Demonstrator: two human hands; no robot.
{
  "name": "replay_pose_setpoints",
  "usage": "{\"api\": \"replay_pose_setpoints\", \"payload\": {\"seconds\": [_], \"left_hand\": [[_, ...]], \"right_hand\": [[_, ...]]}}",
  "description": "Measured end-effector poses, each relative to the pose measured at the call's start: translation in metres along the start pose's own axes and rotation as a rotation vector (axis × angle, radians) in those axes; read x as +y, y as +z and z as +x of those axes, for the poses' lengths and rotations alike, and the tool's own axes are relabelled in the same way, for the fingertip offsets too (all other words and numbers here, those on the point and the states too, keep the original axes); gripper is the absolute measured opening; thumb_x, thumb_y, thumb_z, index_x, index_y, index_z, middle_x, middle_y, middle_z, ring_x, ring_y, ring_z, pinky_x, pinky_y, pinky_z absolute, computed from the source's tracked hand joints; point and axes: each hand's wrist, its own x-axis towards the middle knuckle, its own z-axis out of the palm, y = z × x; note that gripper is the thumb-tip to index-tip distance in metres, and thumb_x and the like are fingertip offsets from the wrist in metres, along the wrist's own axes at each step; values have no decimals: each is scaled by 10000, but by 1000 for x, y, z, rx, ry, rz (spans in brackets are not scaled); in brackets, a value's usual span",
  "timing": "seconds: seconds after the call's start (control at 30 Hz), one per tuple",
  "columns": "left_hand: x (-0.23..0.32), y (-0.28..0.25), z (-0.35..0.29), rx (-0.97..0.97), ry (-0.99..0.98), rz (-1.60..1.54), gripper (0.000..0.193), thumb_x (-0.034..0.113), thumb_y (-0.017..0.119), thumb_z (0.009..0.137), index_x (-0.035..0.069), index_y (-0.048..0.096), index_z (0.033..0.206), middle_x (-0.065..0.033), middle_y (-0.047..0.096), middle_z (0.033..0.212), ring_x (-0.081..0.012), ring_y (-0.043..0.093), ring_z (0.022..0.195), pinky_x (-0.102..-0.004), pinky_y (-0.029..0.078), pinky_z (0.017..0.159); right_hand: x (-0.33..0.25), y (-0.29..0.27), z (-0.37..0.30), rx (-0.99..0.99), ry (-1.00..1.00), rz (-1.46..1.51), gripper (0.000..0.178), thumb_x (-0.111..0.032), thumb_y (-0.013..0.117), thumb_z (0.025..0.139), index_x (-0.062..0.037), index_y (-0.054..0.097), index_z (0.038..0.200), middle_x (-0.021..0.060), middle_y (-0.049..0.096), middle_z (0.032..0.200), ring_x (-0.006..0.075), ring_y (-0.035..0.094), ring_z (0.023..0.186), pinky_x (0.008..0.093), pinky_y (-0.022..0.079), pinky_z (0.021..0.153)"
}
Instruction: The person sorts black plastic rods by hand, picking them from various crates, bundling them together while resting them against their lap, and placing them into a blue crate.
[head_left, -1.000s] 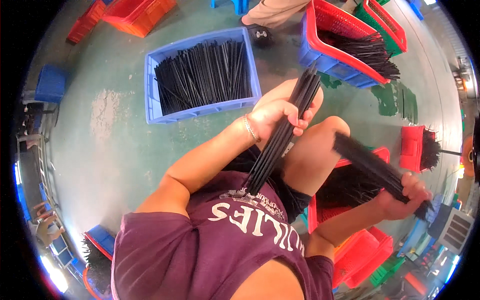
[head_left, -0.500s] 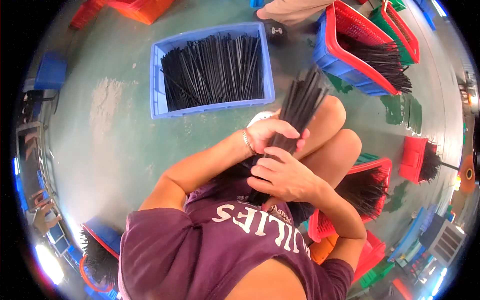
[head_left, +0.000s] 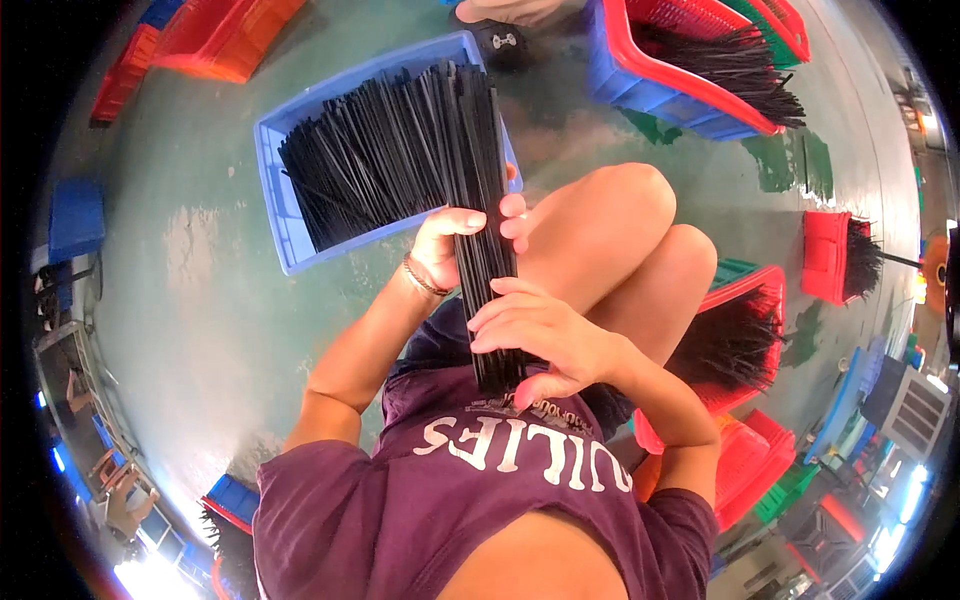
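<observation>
A bundle of long thin black strips (head_left: 482,262) stands nearly upright in front of my body. My left hand (head_left: 450,240) wraps round its middle, thumb on the near side and fingertips showing at the right edge. Lower down, my right hand (head_left: 545,340) grips the bundle near its bottom end, fingers across the front and thumb below. The upper part of the bundle overlaps a blue bin (head_left: 292,240) full of loose black strips (head_left: 370,150) on the floor ahead.
A blue bin with a red basket (head_left: 680,95) holding more strips stands far right. Red bins (head_left: 825,258) of strips sit to the right, another beside my knees (head_left: 690,250). Orange-red bins (head_left: 215,40) are far left. Another person's shoe (head_left: 505,45) is behind the blue bin.
The bundle has swung from leaning right to nearly upright, moving left with both hands. My right hand now sits lower on it, farther from the left. The whole view has shifted.
</observation>
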Motion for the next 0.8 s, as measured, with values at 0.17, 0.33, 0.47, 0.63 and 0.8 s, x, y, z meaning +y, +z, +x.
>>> {"api": "replay_pose_setpoints", "payload": {"seconds": [0.17,0.33,0.47,0.63,0.8], "left_hand": [[41,-18,17,167,219,339,510,8,597,703,60,442,1186,-91,590,908,-228,590,768,-391,502,741],[141,-34,62,462,553,813,367,-26,606,717,-3,494,1066,-117,620,790,-221,613,697,-348,520,645],[187,-72,94,505,1017,1166,320,-126,646,645,14,510,898,-84,622,785,-193,605,675,-320,509,631],[158,-149,99,828,961,1249,430,-9,741,602,30,511,963,-44,624,816,-134,602,710,-275,495,647],[106,-209,91,1463,694,1549,783,236,833,561,-57,440,1171,-233,557,1132,-348,551,1052,-369,428,929]], "right_hand": [[-12,-17,-22,171,138,-127,462,-258,754,701,-14,565,1044,119,600,978,303,585,886,381,476,782],[-33,-34,-64,560,371,-95,330,-256,663,809,19,585,976,110,642,872,212,614,823,300,475,740],[-37,-27,-92,809,394,-41,339,-244,595,855,61,558,999,122,631,880,198,600,831,280,462,774],[-34,-13,-110,915,503,46,259,-148,574,851,62,553,1003,125,628,880,190,598,842,285,464,781],[-35,-14,-108,905,623,32,184,-30,570,812,39,571,982,111,632,875,176,605,834,280,472,768]]}}
